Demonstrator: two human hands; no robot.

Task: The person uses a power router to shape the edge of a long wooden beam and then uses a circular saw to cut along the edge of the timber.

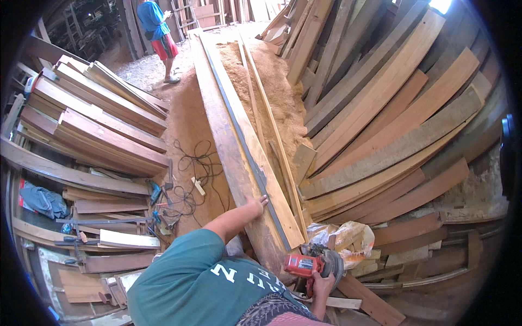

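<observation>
My left hand [260, 203] presses down with fingers laid out on a long dark grey strip [278, 225]. This strip runs lengthwise along the left edge of a light wooden plank [276, 190]. Under both is a wide, worn timber beam [220, 130]. In my right hand [324, 284] is a red and black circular saw [302, 264], gripped by its handle. The saw sits at the near end of the plank. Its blade edge cannot be made out.
Stacked boards [109, 130] fill the left, and leaning planks [391, 108] the right. Thin strips [274, 141] lie right of the plank over sawdust [280, 87]. A tangled cord [198, 163] and hand tools [157, 193] lie left. A person [155, 27] in blue stands far off.
</observation>
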